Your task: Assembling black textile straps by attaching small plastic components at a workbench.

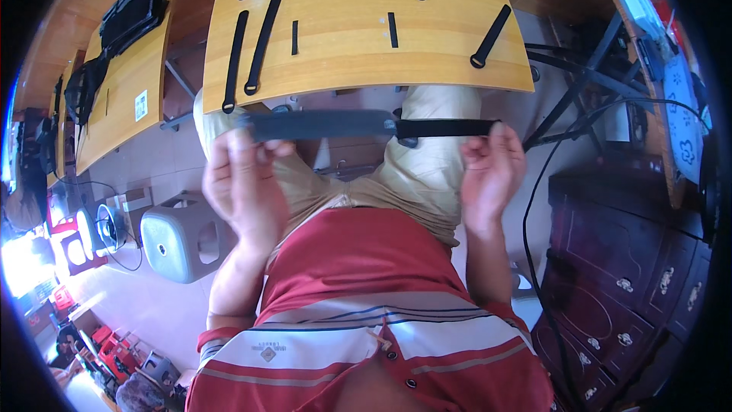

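My left hand (245, 194) pinches one end of a black strap (446, 129), and my right hand (493, 174) pinches the other. The strap is stretched level above my lap, just in front of the table edge. Its left part is wider and greyer, and its right part narrower and darker, meeting near the middle. On the yellow wooden table (343, 69) lie several black straps with a ring at one end, among them a strap (263, 42) at the left and another (490, 37) at the right. Two short black strips (295, 38) lie between them.
A second table (122, 118) at the left carries a stack of folded black items (133, 17). A grey stool (181, 236) stands on the floor at left. Dark cabinets (610, 252) and a hanging black cable (531, 221) are at right. Dark metal table legs (587, 61) cross nearby.
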`<state>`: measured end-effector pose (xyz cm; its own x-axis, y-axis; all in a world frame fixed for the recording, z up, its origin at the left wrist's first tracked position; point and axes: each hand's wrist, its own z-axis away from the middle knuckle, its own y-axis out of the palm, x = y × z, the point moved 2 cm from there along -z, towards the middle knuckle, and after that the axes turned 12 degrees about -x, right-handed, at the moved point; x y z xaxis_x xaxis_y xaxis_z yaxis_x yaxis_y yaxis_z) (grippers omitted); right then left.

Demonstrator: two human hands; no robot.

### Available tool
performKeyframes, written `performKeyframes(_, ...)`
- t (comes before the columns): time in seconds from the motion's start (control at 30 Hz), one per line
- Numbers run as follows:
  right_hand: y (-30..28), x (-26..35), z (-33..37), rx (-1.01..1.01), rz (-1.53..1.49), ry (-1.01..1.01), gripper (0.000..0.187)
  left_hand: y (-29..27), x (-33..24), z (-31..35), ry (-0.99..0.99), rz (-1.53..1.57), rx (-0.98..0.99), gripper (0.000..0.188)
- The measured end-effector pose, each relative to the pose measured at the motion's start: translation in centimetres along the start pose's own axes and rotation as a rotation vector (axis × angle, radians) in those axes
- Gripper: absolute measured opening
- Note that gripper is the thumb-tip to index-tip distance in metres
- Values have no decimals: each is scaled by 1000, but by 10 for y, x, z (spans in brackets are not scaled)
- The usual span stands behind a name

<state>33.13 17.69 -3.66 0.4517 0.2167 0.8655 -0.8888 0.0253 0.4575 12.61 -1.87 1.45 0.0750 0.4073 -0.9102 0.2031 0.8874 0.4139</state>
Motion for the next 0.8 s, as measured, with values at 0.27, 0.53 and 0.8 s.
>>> performKeyframes(0.27,-76,53,-54,-251,-74,-173,13,-84,-57,-35,149,197,-19,23)
performKeyframes(0.53,-3,111,-58,-112,-43,-620,19,-60,-52,-14,90,153,153,16)
performKeyframes(0.8,59,81,-82,85,131,-847,18,-58,-22,-6,-26,100,107,12)
